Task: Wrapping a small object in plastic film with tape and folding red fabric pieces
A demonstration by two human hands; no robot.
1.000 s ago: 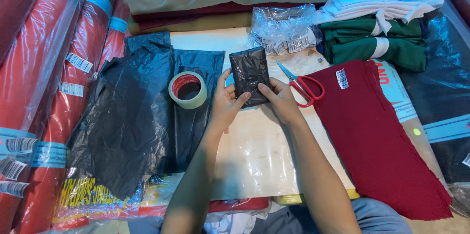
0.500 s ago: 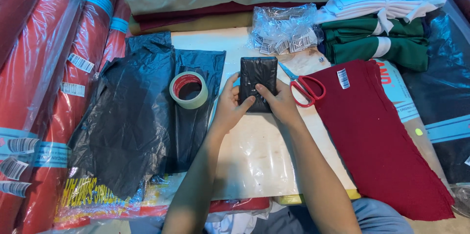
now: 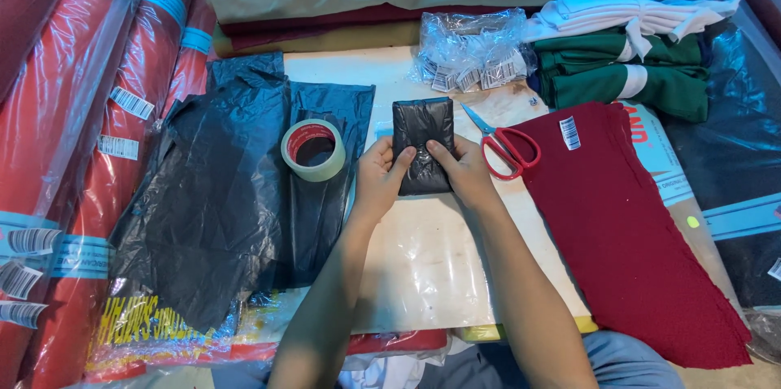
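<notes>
Several red fabric rolls (image 3: 89, 104) wrapped in clear plastic lay along the nine o'clock edge of the view, angled toward twelve. Beside them, spread flat, was a pile of black plastic bags (image 3: 236, 194), and on its three o'clock side sat a roll of clear tape (image 3: 313, 150) with a red core, lying flat.

At the centre, on the pale board (image 3: 423, 251) covered with clear film, both hands met around a small black-wrapped packet (image 3: 421, 141). It stood roughly upright in the view, long side pointing to twelve o'clock, its lower end pinched between the hands. The left hand (image 3: 379, 180) closed on the packet's nine o'clock edge, thumb pressed on its face and fingers curled behind. The right hand (image 3: 465, 171) held the three o'clock edge the same way, thumb on the front near the middle. The two thumbs nearly touched.

Just at three o'clock from the right hand lay red-handled scissors (image 3: 504, 145), blades pointing to about eleven. Above them, toward twelve, sat a clear bag of tags (image 3: 472, 51). Further right a dark red cloth (image 3: 626, 226) with a white label stretched toward five o'clock, and folded green and white garments (image 3: 626, 55) were stacked at about two o'clock.
</notes>
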